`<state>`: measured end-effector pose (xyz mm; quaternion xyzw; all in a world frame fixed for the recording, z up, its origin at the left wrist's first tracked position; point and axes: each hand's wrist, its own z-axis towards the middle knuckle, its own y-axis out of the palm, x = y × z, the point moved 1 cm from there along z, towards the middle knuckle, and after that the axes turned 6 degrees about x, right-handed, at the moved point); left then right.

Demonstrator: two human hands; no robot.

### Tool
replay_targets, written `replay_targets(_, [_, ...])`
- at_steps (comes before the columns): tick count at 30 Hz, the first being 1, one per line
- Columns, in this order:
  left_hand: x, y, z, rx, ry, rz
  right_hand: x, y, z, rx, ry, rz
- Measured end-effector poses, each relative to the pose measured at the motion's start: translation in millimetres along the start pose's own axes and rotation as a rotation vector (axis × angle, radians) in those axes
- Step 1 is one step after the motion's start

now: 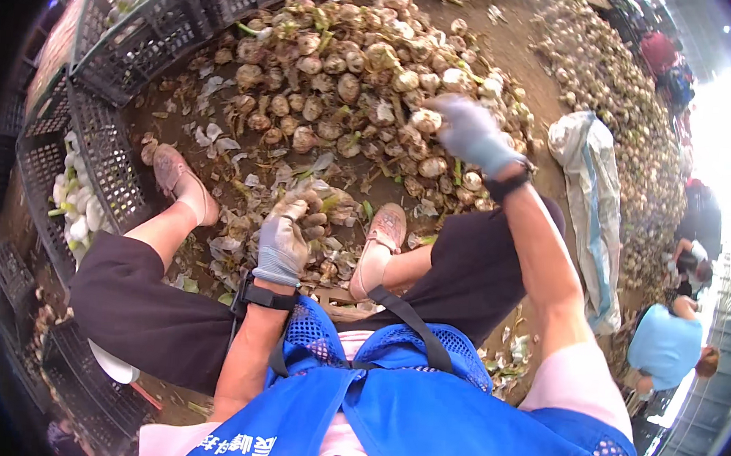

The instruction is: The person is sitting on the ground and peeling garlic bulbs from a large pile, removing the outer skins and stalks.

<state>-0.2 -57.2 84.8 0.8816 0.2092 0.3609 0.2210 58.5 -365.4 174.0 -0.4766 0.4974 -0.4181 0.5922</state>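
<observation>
A large heap of garlic bulbs (333, 82), with dry skins and some green stalks, lies on the ground in front of me. My right hand (471, 134), in a grey glove, reaches over the heap's right side. Its fingers stretch left beside a pale bulb (426, 120), slightly smeared by motion, with no bulb visible in them. My left hand (285, 235), in a soiled grey glove, is low between my feet, above loose garlic skins (227, 248). Its fingers are loosely bent and apart; I see nothing held in them.
Dark plastic crates (133, 34) stand at the left; one holds white peeled garlic (79, 199). A white woven sack (592, 201) lies at the right. Beyond it spreads another long garlic heap (635, 137), with a person in a light blue top (666, 346) nearby.
</observation>
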Motion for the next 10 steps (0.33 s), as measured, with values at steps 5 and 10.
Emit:
replay_targets(5, [9, -10, 2, 0.131, 0.000, -0.100, 16, 90, 31, -0.245, -0.008, -0.496])
replay_targets(10, [7, -15, 8, 0.046, 0.103, 0.008, 15, 69, 42, 0.026, 0.578, -0.275])
